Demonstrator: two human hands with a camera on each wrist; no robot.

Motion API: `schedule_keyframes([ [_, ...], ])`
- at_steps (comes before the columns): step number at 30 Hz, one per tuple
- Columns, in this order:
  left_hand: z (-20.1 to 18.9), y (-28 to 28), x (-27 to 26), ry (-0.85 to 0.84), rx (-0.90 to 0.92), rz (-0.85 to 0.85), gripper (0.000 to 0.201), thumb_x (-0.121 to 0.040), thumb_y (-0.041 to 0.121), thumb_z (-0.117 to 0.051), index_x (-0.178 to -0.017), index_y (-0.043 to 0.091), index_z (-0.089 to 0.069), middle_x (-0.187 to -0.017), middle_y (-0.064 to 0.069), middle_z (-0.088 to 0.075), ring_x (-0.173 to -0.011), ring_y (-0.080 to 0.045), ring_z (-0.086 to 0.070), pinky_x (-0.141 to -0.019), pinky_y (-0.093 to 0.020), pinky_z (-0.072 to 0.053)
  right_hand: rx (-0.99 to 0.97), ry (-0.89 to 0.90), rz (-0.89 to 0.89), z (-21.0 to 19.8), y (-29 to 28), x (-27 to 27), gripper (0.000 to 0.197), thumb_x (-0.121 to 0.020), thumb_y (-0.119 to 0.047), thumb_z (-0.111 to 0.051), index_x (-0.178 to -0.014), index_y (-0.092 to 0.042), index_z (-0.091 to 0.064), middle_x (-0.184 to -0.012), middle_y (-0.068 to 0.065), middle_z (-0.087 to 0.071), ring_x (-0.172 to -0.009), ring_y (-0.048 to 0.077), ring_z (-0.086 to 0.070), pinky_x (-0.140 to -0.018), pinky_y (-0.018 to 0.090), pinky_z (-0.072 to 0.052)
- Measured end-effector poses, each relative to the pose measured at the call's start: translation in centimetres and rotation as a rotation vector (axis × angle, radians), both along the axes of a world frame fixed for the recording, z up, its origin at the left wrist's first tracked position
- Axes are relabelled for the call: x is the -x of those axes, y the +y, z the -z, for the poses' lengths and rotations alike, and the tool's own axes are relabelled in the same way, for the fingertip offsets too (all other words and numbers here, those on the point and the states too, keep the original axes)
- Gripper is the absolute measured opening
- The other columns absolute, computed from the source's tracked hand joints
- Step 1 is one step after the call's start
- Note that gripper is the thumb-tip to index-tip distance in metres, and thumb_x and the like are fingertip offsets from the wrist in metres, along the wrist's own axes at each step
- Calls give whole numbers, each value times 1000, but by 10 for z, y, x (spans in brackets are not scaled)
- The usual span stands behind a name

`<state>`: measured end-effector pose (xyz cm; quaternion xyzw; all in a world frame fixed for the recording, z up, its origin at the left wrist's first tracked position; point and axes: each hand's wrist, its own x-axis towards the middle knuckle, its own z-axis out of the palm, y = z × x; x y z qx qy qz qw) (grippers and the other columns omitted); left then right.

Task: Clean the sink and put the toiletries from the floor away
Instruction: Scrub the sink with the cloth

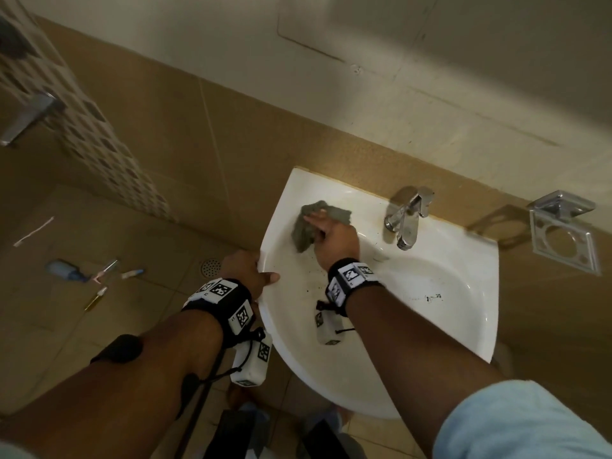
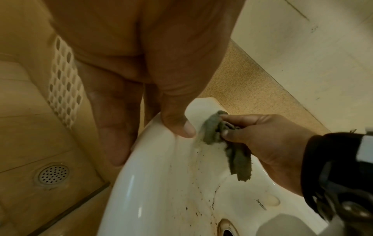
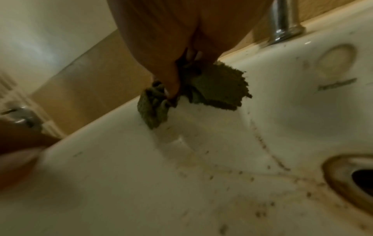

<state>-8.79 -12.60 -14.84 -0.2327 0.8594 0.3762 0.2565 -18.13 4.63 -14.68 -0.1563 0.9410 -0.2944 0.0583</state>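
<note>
- R hand (image 1: 334,231) pressed a crumpled grey cloth (image 1: 309,226) onto the sink (image 1: 463,260) at its back-left corner, fingers curled round the cloth w/ thumb pinching it (left wrist view).
- L hand (image 1: 246,271) gripped the sink's left rim, thumb over the edge on the inside, fingers wrapped under; looked like bracing.
- Dark specks + brownish streaks (image 2: 199,174) lay from just under the cloth down the basin wall toward the drain (image 3: 355,180), i.e. toward the person from the R hand.
- Judged: next wipe should go cloth → drain, along that streak line; R hand nearer, L not needed.
- Tap (image 1: 409,217) at back edge, right of the cloth, apart from it.
- Toiletries (image 1: 96,276) scattered on floor (image 1: 82,326) left of sink, near L hand's side; not yet picked up. Exact items too small to tell.
</note>
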Motion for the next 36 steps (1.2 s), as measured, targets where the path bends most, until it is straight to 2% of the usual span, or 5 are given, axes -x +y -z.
schedule_keyframes([
  [11, 28, -18, -5, -23, -338, -121, 51, -62, 44, -86, -108, 29, -70, -108, -5, -75, -99, -31, -72, -80, -53, -60, -153, -612, -84, 14, 56, -92, 27, -93, -23, -62, -116, -29, -75, -104, -1, -75, -89, 13, -67, -80, 18, -48],
  [18, 4, -15, -10, 34, -313, -96, 53, -75, 43, -82, -118, 16, -67, -107, -3, -75, -94, -27, -73, -81, -48, -61, 544, -612, 675, 9, 38, -26, 21, -84, -14, -74, -105, -17, -77, -110, -1, -74, -91, 20, -69, -82, 19, -55],
  [25, -2, -10, -13, 20, -291, -117, 32, -82, 42, -77, -108, 26, -67, -90, -8, -76, -71, -34, -74, -58, -48, -62, -193, -401, 14, 0, -15, -67, 33, -98, -36, -54, -126, -26, -68, -121, 9, -70, -109, 33, -64, -96, 38, -51],
  [32, 11, -5, -6, 17, -187, -89, 53, -72, 50, -78, -114, 19, -69, -110, -7, -74, -99, -32, -70, -87, -47, -59, -514, -703, -412, -42, 115, -145, 52, -89, -69, -42, -126, -41, -65, -123, -8, -69, -109, 13, -63, -103, 23, -41],
  [36, 7, 11, 8, -21, 88, -20, 56, -87, 39, -73, -128, 4, -60, -126, -16, -66, -118, -36, -60, -100, -44, -50, -855, -712, -400, -64, 190, -111, 27, -94, -29, -59, -117, -36, -73, -119, -8, -72, -110, 18, -63, -97, 23, -44],
])
